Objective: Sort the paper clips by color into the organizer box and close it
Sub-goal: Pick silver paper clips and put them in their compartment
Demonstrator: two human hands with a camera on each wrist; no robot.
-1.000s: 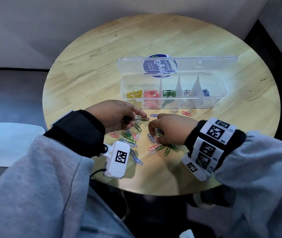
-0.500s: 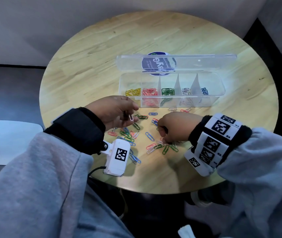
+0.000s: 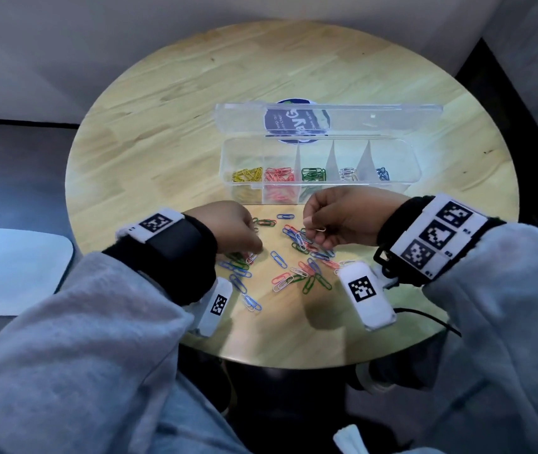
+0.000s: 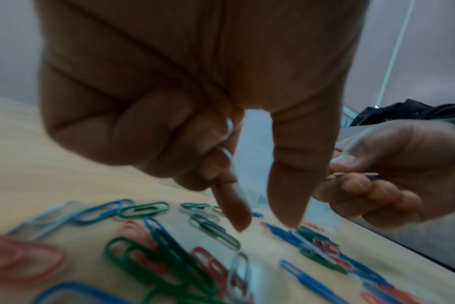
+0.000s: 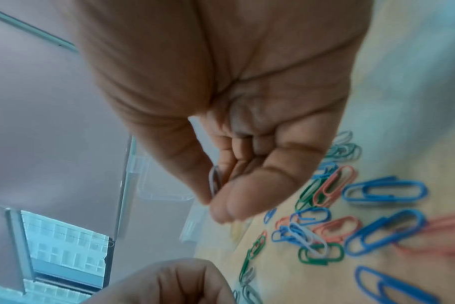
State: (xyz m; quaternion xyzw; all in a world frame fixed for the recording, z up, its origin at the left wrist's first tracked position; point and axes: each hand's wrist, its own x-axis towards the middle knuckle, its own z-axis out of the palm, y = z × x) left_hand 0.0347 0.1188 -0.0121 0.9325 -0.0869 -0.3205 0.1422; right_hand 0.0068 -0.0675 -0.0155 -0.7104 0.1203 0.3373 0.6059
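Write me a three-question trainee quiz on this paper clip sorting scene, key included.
1. True or false: the organizer box has its lid shut.
2. Which colour fills the leftmost compartment? A) blue B) yellow C) green
3. Fill in: the right hand pinches a ____ clip.

Key: 1. False, the lid stands open. 2. B, yellow clips. 3. White. The left hand holds a white clip too.

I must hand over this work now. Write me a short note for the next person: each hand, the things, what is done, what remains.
Left hand: holds white clips in curled fingers, forefinger and thumb reaching into the loose paper clips.
Right hand: pinches one white clip.
Organizer box: open, beyond the pile; yellow, red, green, white and blue clips already lie in separate compartments.
Left: sort the remaining red, green, blue and white clips on the table, then close the lid.
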